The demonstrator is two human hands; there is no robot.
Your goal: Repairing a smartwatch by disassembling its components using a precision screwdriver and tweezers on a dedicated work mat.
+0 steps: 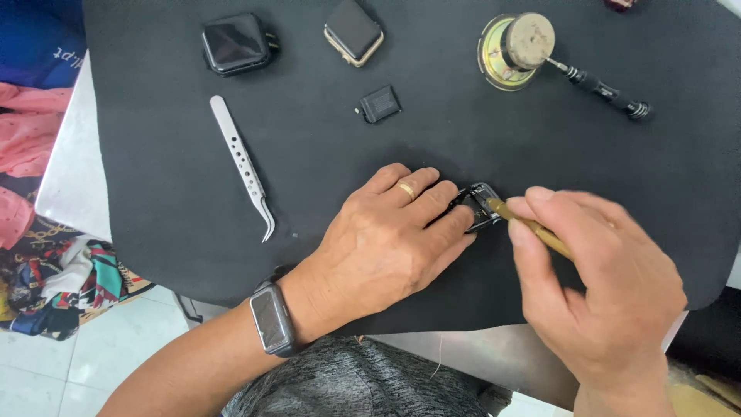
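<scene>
While the left hand [390, 243] pins an opened black watch case [480, 205], the right hand [598, 289] grips a brass-coloured tool [532, 226].

Three screens show, all dark. A square black watch face [235, 42] with rounded corners lies at the mat's top left, and a second square screen in a gold-coloured frame [353, 31] lies just right of it, tilted. A narrow rectangular wristwatch screen [271, 318] sits on the person's left wrist, near the mat's front edge.
</scene>
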